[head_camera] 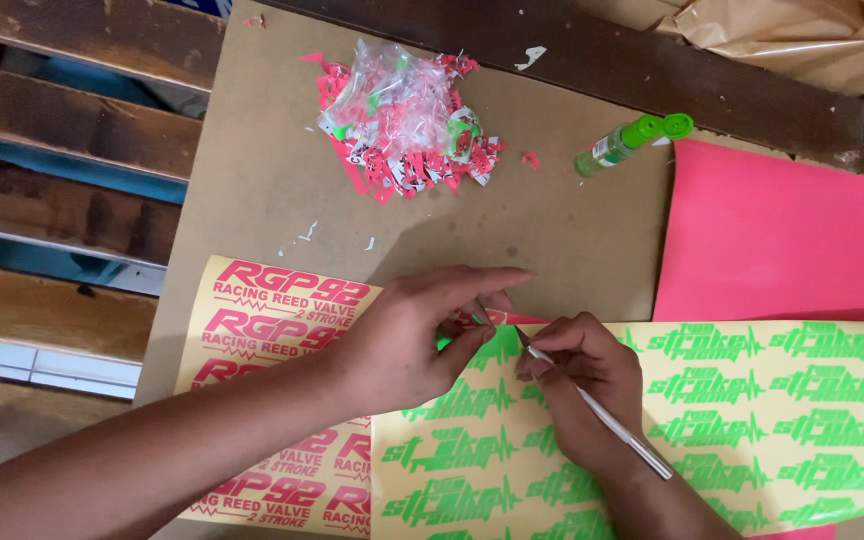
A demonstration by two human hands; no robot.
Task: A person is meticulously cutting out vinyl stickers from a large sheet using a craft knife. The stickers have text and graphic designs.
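Craft knife working on a green sticker sheet, fingers close to the blade.
The right hand (582,375) gripped the craft knife (592,405); the left hand (422,335) apparently pinched a sliver beside its tip on the green sticker sheet (752,420), so 1 slip might nick those fingers or tear the decal.

A yellow sticker sheet (752,420) with rows of green labels lies below the plain pink sheet (782,240); left of it, partly under it, a yellow sheet with red labels (262,330); a green glue bottle (632,140) lies above
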